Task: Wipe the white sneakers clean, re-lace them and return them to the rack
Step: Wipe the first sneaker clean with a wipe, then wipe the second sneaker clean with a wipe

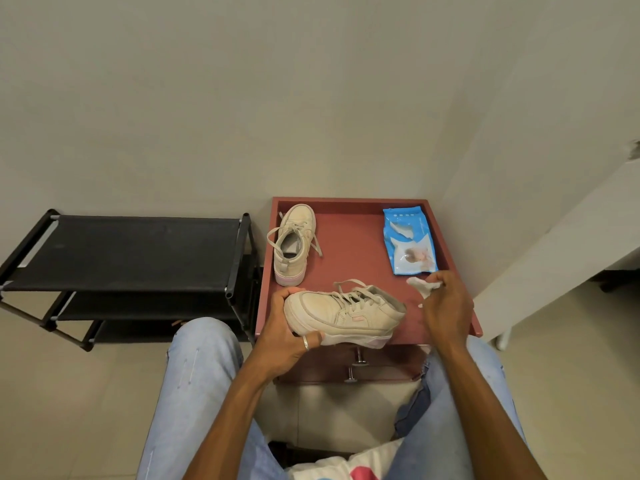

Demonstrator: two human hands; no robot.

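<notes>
Wiping step, by judgement: sneaker (pixel 346 315) clasped at toe by left hand (pixel 284 337), crumpled wipe (pixel 420 285) pinched in right hand (pixel 446 306); next, wipe onto upper.

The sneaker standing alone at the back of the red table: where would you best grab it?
Likely by the heel collar of the far sneaker, coming from the near side: it stands upright, heel nearest the camera, its mouth open upward. Avoid the loose laces.
</notes>
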